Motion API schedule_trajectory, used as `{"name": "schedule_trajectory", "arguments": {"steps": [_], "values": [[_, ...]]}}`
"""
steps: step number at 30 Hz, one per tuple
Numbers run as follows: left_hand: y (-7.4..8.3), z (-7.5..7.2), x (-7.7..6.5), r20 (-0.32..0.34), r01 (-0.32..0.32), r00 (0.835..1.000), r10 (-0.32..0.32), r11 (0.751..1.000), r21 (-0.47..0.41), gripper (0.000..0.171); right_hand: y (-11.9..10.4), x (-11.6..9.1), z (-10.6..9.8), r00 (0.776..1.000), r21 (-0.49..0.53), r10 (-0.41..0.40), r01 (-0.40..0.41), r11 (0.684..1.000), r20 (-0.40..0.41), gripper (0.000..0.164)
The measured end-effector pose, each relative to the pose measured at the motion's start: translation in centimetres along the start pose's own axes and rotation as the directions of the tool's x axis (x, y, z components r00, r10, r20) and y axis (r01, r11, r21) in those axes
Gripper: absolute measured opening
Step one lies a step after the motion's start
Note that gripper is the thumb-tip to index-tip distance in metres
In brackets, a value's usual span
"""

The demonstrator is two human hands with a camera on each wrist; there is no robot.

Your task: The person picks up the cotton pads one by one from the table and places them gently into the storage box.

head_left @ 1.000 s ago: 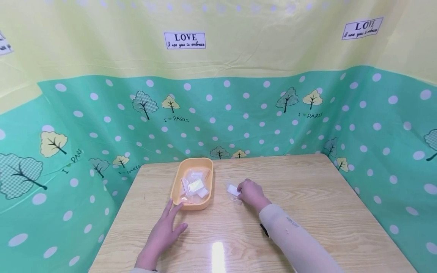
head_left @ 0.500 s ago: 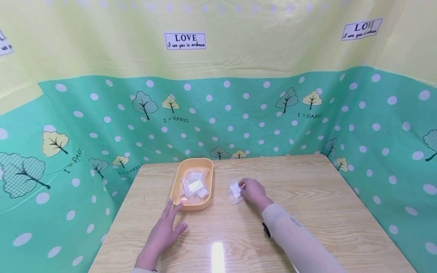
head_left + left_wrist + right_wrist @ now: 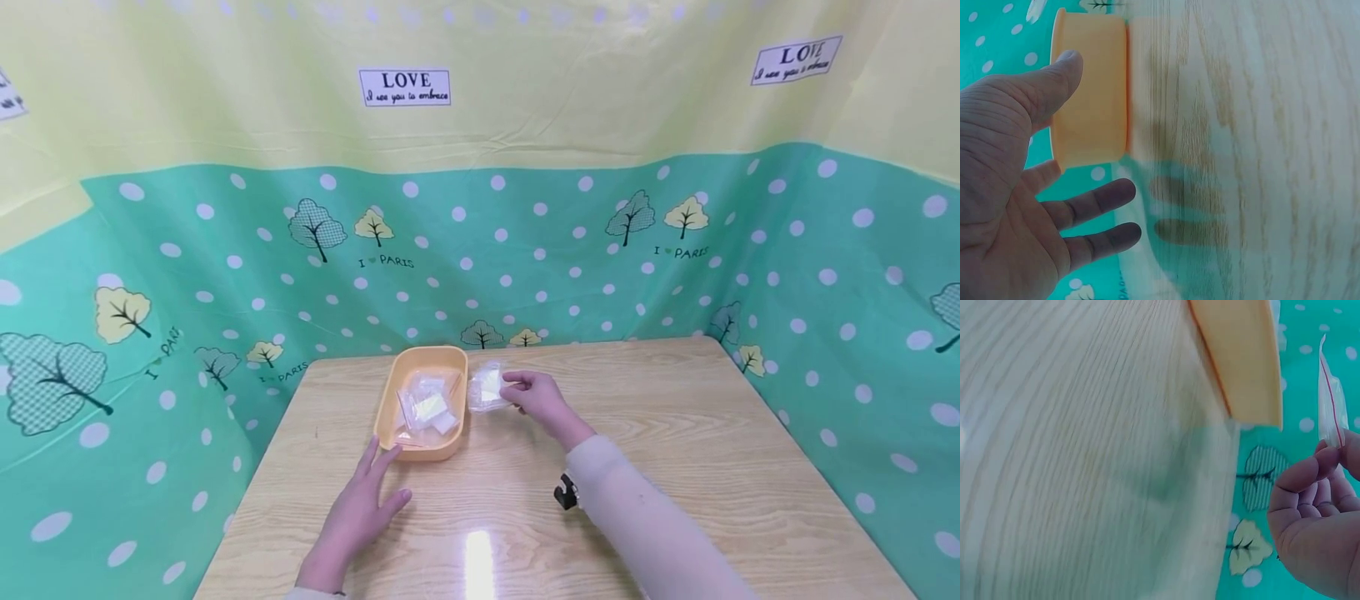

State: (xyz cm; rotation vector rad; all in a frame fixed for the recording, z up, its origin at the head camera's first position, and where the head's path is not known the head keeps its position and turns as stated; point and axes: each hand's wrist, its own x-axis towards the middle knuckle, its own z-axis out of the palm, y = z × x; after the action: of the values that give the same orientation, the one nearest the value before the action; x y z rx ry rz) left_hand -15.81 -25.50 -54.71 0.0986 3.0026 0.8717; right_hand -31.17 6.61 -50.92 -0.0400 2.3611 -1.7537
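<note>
My right hand pinches a clear zip bag with something white inside, just right of the bin's rim. In the right wrist view the zip bag shows a red seal line and stands up from between thumb and forefinger. A pale orange plastic bin stands on the table, with several similar clear bags lying in it. My left hand has its fingers spread, fingertips right at the bin's near left corner. The left wrist view shows the left hand beside the orange bin's wall.
The wood-grain table reaches back to a green dotted curtain that also hangs along the left and right sides. A black clip-like piece sits at the right wrist.
My right hand has lifted the zip bag off the table and brought it left and back, close to the bin. The left hand and the bin have stayed in place.
</note>
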Motion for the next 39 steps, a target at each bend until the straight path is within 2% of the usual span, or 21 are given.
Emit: {"name": "schedule_trajectory", "arguments": {"steps": [8, 13, 18, 22, 28, 32, 36, 39], "values": [[-0.2, 0.0, 0.0, 0.001, -0.001, 1.0, 0.001, 1.0, -0.005, 0.077, -1.3, 0.0, 3.0, 0.998, 0.037, -0.032, 0.029, 0.999, 0.057, 0.041], [-0.3, 0.2, 0.1, 0.001, -0.006, 1.0, 0.006, 1.0, -0.007, 0.076, -1.4, 0.0, 4.4, 0.992, 0.016, -0.063, 0.061, 0.998, 0.106, 0.045], [-0.3, 0.4, 0.3, 0.003, -0.009, 1.0, 0.009, 1.0, -0.01, 0.076, -0.9, -0.3, 4.9, 0.98, -0.058, -0.107, 0.118, 0.991, 0.168, 0.053], [-0.2, 0.4, 0.5, 0.01, -0.005, 1.0, 0.005, 1.0, -0.008, 0.077, -0.5, -0.7, 4.5, 0.983, -0.085, -0.095, 0.109, 0.99, 0.154, 0.049], [0.1, 0.2, 0.6, 0.018, -0.007, 1.0, 0.007, 1.0, -0.005, 0.077, -0.1, -1.0, 3.4, 0.99, -0.109, -0.083, 0.095, 0.99, 0.11, 0.043], [-0.2, 0.1, 0.8, 0.035, -0.011, 0.999, 0.011, 1.0, 0.003, 0.079, 0.6, -1.3, 1.9, 0.993, -0.158, -0.082, 0.094, 0.983, 0.084, 0.044], [-1.0, -0.6, 1.1, 0.048, -0.007, 0.999, 0.006, 1.0, 0.014, 0.085, 2.3, -1.6, -1.1, 0.996, -0.237, -0.085, 0.092, 0.967, 0.042, 0.049], [-2.2, -1.7, 1.3, 0.027, -0.004, 1.0, 0.003, 1.0, 0.026, 0.09, 3.8, -2.0, -4.8, 0.996, -0.3, -0.089, 0.089, 0.95, 0.013, 0.055]]}}
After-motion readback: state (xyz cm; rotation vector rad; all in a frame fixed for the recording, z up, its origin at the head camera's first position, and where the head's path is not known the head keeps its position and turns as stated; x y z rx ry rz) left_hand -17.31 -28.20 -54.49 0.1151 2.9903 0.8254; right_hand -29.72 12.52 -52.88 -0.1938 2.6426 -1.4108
